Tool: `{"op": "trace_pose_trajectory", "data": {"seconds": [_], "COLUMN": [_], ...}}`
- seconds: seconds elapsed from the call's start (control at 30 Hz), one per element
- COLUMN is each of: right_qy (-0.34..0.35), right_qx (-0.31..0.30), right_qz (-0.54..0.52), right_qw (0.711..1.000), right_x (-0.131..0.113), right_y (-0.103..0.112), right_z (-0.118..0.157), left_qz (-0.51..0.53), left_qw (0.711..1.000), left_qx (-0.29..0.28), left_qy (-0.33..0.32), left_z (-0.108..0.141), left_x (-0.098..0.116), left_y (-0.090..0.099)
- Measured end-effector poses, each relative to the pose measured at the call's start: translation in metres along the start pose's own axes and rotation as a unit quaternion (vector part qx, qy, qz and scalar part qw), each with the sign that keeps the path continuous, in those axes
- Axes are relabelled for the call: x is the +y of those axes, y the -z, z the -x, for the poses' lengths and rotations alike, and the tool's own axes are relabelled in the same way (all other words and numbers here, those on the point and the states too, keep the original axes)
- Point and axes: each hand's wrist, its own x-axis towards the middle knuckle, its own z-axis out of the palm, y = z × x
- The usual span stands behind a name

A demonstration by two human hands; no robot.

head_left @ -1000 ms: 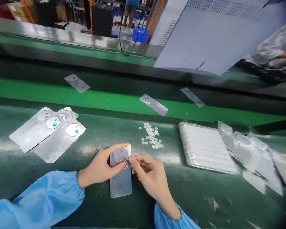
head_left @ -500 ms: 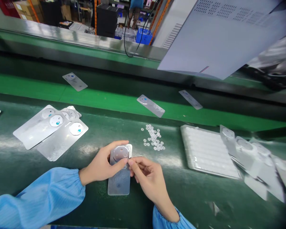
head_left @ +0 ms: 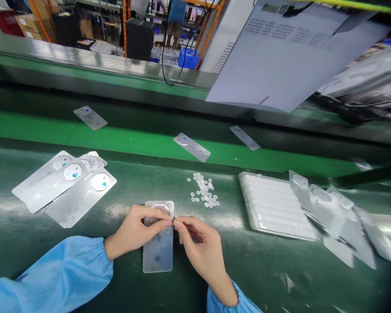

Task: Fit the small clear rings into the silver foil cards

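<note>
Blue, gathered cuffs frame the two bare hands I watch through the head view. The left hand reaches across the upper part of a frosted card, its thumb and forefinger drawn close over the card's upper right edge. The right hand brings its bent thumb and forefinger to that same edge, meeting the left fingertips; the fingers hide whether either hand pinches anything, so I cannot tell. The card lies on the dark green worktop, short side toward me. Just beyond the right hand I see a scatter of small clear discs. Farther left, overlapping cards show white, blue-marked windows. On my right, a ribbed white tray touches a heap of clear packs. Beyond, three more cards lie well apart along the bright green strip.
</note>
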Motion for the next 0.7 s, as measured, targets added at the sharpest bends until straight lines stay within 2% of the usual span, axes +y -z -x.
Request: {"op": "trace_pose_trajectory", "data": {"seconds": [0.13, 0.27, 0.37, 0.5, 0.7], "right_qy": [-0.111, -0.147, -0.149, -0.16, -0.168], "right_qx": [-0.031, -0.056, -0.049, -0.082, -0.13], "right_qz": [-0.092, -0.15, -0.158, -0.141, -0.138], "right_qw": [0.989, 0.976, 0.975, 0.974, 0.967], "right_x": [-0.007, -0.004, 0.0, -0.004, -0.007], "right_y": [-0.005, -0.007, -0.005, -0.001, 0.006], "right_z": [-0.002, -0.009, -0.011, -0.008, -0.01], "left_qz": [-0.046, -0.078, -0.078, -0.063, -0.017], "left_qw": [0.998, 0.992, 0.992, 0.994, 1.0], "left_qx": [0.0, 0.035, 0.049, 0.018, 0.008], "left_qy": [-0.05, -0.092, -0.086, -0.083, -0.02], "left_z": [0.003, -0.002, -0.005, -0.003, 0.003], "left_x": [-0.004, -0.015, -0.017, -0.008, -0.01], "left_y": [0.004, 0.007, 0.007, 0.004, -0.002]}}
